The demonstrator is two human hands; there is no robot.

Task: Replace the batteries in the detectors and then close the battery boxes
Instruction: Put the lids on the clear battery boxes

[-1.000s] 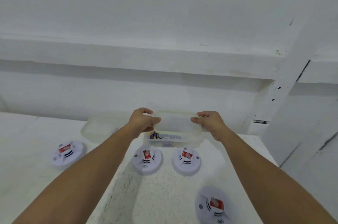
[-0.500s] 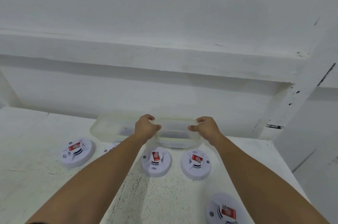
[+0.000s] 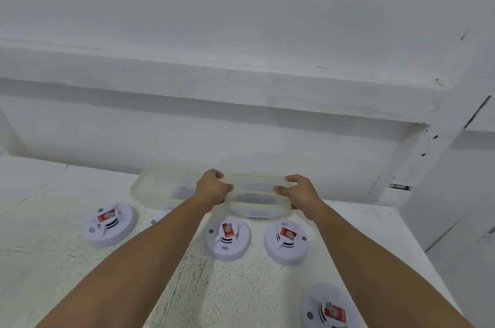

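White speckled table (image 3: 40, 260) carries a clear battery box (image 3: 257, 211) at its far edge, near the wall. The left hand (image 3: 213, 188) and the right hand (image 3: 301, 193) each grip one end of its lid (image 3: 254, 189), fingers curled over the rim. A second clear box (image 3: 160, 188) lies just beside it on the left, and round detectors (image 3: 228, 238) lie nearer.

Light is even, diffuse and moderately bright, arriving from above, so a soft shadow band lies under the ledge (image 3: 241, 86) above the left hand (image 3: 213, 188) and right hand (image 3: 301, 193), the translucent lid (image 3: 254, 189) between them reads slightly blurred, and straight lines bow toward the frame edges.
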